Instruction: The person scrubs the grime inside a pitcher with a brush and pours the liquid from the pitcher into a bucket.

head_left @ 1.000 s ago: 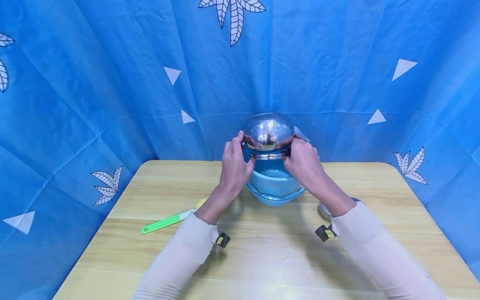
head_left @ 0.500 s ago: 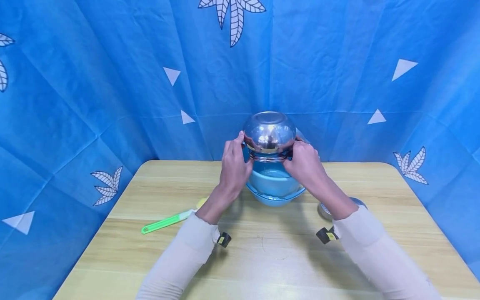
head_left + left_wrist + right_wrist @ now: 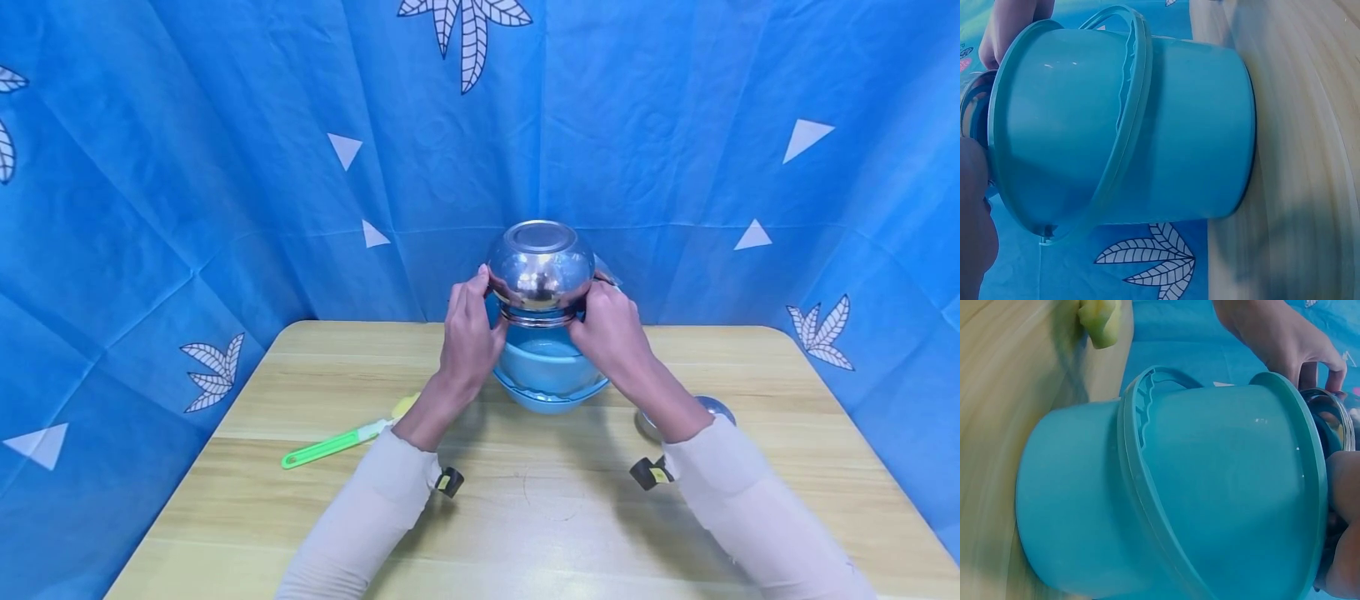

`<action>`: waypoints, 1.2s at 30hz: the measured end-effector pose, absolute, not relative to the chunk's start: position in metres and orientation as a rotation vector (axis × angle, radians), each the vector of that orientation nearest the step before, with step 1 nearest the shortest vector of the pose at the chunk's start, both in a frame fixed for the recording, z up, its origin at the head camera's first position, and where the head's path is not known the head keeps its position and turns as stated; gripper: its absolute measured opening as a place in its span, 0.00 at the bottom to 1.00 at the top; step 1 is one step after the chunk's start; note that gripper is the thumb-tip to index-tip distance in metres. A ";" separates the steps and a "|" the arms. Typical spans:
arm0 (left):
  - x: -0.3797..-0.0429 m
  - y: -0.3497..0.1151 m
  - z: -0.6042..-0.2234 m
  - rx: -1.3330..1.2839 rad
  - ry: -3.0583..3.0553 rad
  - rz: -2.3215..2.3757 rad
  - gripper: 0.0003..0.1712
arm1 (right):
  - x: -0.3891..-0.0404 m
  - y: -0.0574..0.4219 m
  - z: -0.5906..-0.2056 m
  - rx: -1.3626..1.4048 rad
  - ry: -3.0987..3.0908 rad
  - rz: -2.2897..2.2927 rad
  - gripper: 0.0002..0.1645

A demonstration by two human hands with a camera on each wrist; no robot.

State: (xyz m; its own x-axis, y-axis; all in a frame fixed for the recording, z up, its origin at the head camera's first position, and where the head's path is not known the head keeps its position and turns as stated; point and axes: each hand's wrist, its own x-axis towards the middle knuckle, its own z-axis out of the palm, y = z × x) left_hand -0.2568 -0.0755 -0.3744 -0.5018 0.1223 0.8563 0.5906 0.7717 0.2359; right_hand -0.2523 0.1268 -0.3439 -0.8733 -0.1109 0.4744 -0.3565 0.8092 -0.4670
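Observation:
Both hands grip a shiny round metal pot (image 3: 540, 271), tipped upside down with its flat base up and its ringed rim down. My left hand (image 3: 467, 337) holds its left side, the thumb near the rim. On the opposite side, my right hand (image 3: 611, 325) grips it with curled fingers. Below the pot stands a light blue bucket (image 3: 551, 379), upright on the table. In the left wrist view, the pot's rim (image 3: 975, 103) is close over the bucket's mouth. The bucket's handle (image 3: 1147, 481) hangs across its near side. The pot's inside is mostly hidden.
A green-handled tool (image 3: 322, 450) with a yellow head (image 3: 405, 406) lies left on the wooden table (image 3: 525, 533). Partly behind the right forearm sits a small round metal container (image 3: 716, 408). A blue patterned curtain (image 3: 637, 167) hangs right behind the table.
The metal pot has tipped further over, so its round base now faces up and shows fully. Both hands keep their grip with little movement, and the bucket stays in place.

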 end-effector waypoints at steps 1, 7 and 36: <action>-0.257 -0.076 -0.374 -0.534 -2.037 -0.638 0.39 | -0.253 0.126 -0.344 0.347 -2.564 0.784 0.05; -0.256 -0.077 -0.374 -0.539 -2.023 -0.631 0.40 | -0.253 0.123 -0.343 0.348 -2.556 0.792 0.03; -0.256 -0.078 -0.372 -0.555 -1.936 -0.669 0.42 | -0.251 0.120 -0.345 0.404 -2.468 0.795 0.08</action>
State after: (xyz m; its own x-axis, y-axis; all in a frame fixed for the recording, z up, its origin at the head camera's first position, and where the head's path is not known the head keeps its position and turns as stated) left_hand -0.2558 -0.0780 -0.3718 -0.4193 0.0946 0.9029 0.6320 0.7444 0.2156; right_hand -0.2512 0.1197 -0.3447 -0.8248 -0.1211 0.5523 -0.4206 0.7841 -0.4563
